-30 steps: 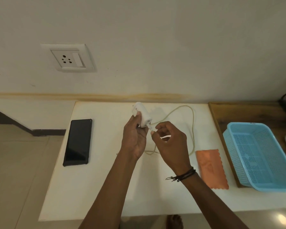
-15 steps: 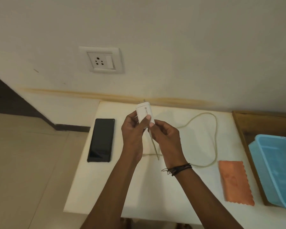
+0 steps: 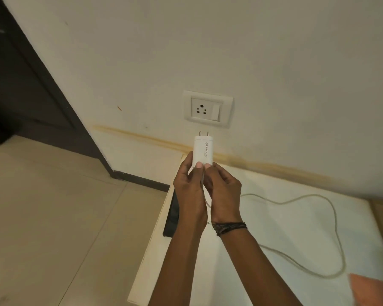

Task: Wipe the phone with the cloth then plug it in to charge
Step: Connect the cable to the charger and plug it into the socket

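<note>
At far left we see a dark door [image 3: 20,85] and the tiled floor [image 3: 53,217]. The phone [image 3: 171,217] lies flat along the left edge of the table [image 3: 285,228], face up. Only a dark strip of it shows, because the left forearm covers the rest.

The left hand [image 3: 189,191] is raised above the table. Its fingers curl round the lower end of the charger [image 3: 203,151] and its thumb presses on the front. We see the charger upright, its two pins pointing up at the socket [image 3: 208,109] on the wall, just below it and not in it.

The right hand [image 3: 224,191], a dark band [image 3: 229,226] on its wrist, pinches the same lower end from the other side, thumb beside thumb. The cable [image 3: 281,203] drops between the two hands, then loops across the table to the right. The orange cloth [image 3: 372,290] lies at the lower right corner, well apart from the phone.
</note>
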